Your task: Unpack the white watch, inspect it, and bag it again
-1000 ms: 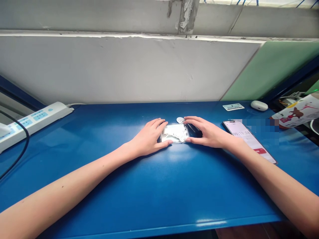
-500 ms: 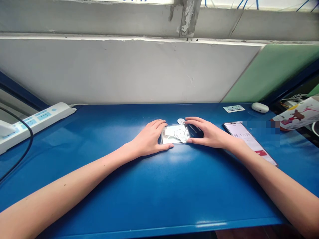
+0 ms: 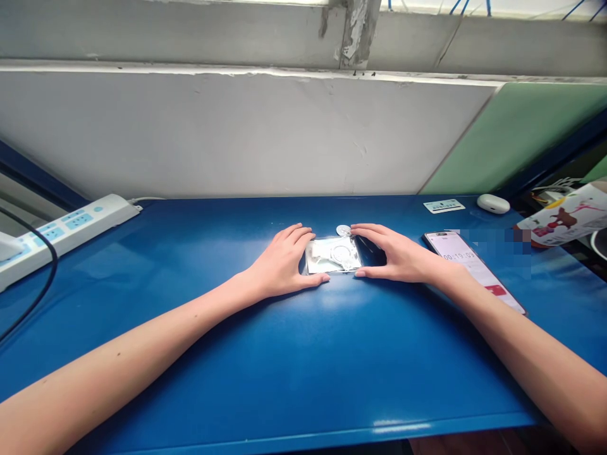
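A small clear plastic bag with a round shape inside lies flat on the blue table. My left hand rests at the bag's left edge, fingers stretched out, thumb along its near side. My right hand lies at the bag's right edge, fingers also extended and touching it, over a dark patch beneath. A small round silver disc sits just behind the bag, between my fingertips.
A phone with a lit timer screen lies right of my right hand. Behind it are a small white card and a white oval case. A white power strip with a black cable sits far left. A printed paper bag stands far right.
The bag's crinkled glare has flattened out and the round shape inside now shows. Both hands stay at the bag's edges, barely shifted.
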Tool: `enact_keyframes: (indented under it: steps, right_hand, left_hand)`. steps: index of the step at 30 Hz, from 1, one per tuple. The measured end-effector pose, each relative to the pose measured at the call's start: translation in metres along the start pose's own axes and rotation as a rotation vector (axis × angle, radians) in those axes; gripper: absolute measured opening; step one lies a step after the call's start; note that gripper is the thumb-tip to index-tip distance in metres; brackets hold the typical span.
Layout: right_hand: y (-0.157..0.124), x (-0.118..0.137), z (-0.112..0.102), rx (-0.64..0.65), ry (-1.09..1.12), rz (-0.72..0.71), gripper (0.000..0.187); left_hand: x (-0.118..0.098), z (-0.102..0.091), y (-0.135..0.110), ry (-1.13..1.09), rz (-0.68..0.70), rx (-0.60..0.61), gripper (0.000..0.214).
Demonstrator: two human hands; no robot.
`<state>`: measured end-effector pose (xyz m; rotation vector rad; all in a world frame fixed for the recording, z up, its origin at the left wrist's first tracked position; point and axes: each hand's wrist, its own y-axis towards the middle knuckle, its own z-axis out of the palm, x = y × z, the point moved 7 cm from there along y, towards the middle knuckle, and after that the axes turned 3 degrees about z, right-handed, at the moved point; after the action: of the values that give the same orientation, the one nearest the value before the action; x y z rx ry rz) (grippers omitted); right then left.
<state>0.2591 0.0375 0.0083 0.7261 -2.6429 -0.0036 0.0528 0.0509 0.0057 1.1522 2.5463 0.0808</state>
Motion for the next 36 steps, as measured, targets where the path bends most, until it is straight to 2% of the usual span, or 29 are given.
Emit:
enact_keyframes:
  steps: [11, 19, 26, 28, 32, 36]
  right_hand:
    - [0.0, 0.002, -0.001, -0.007, 0.03, -0.026, 0.082]
    - [0.0, 0.004, 0.0, 0.015, -0.01, -0.029, 0.086]
    - [-0.001, 0.009, -0.001, 0.014, -0.048, -0.115, 0.095]
    - [-0.002, 0.009, -0.002, -0.004, -0.06, -0.122, 0.083]
    - [-0.002, 0.017, -0.005, -0.07, -0.081, -0.185, 0.048]
    - [-0.002, 0.025, -0.01, -0.151, -0.069, -0.228, 0.034]
  left_hand:
    - [-0.002, -0.001, 0.0, -0.003, -0.007, 0.021, 0.083]
    - [-0.003, -0.001, 0.0, -0.006, 0.006, 0.015, 0.087]
    - [-0.004, -0.001, -0.001, -0.006, 0.038, 0.014, 0.066]
    - [-0.004, -0.001, -0.001, -0.025, 0.056, 0.015, 0.061]
    - [-0.004, -0.001, 0.0, -0.044, 0.067, 0.014, 0.058]
    - [-0.004, -0.001, 0.0, -0.056, 0.062, 0.011, 0.057]
